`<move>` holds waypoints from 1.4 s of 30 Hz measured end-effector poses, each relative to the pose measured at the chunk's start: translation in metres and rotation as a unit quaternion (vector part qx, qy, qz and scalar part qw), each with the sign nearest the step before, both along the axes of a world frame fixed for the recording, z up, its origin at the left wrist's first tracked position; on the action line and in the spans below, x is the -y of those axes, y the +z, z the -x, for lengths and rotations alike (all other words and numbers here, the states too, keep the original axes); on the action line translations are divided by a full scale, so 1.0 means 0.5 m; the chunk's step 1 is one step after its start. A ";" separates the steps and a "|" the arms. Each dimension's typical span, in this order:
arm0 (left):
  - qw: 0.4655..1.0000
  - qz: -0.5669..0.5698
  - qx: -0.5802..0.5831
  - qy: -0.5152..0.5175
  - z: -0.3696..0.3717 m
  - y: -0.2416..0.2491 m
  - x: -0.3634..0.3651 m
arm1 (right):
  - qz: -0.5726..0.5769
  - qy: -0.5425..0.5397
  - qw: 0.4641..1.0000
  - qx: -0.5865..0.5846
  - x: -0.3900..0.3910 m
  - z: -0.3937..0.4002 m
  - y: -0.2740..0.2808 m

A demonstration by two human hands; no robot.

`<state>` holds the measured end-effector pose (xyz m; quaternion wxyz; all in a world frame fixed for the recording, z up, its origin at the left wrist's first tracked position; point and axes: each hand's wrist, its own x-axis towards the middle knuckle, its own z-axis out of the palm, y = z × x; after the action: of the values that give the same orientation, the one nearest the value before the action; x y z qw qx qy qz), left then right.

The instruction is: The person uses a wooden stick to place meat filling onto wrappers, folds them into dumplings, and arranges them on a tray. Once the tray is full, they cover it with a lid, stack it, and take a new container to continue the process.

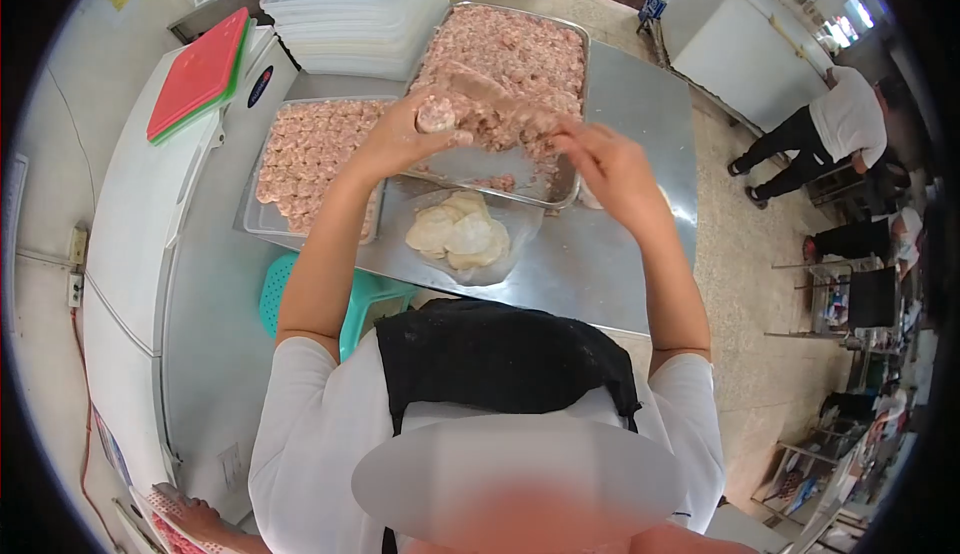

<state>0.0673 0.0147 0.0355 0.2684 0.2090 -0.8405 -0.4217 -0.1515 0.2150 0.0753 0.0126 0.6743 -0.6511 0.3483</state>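
Note:
My left hand is closed around a round filled dumpling, pinkish meat showing at its top. Across the large metal tray, my right hand has its fingers pinched on the end of a long, flat, meat-smeared spreading tool; its exact kind is hard to make out. Ground meat filling covers the far part of that tray, and its near floor shows bare metal with scraps. Closer to my body, a pile of pale round dough wrappers lies on a plastic sheet.
Rows of formed dumplings fill a clear plastic tray at left. Stacked white trays stand behind it. A white freezer flanks the steel table. A turquoise stool is below. Another person stands far right.

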 end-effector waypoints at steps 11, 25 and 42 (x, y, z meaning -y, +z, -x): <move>0.995 -0.019 -0.025 -0.091 -0.065 -0.034 0.091 | -0.197 -0.235 0.950 -0.061 0.012 -0.069 -0.181; 0.986 0.028 -0.044 -0.159 -0.009 0.020 0.012 | -0.056 -0.183 0.972 0.134 -0.045 -0.043 -0.107; 0.996 0.014 0.005 -0.086 -0.093 0.012 0.018 | -0.049 -0.075 0.995 -0.038 -0.036 -0.166 -0.001</move>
<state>0.1138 0.0055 0.0416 0.2303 0.1345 -0.8622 -0.4306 -0.0683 0.2330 0.0746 0.0300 0.6363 -0.7149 0.2884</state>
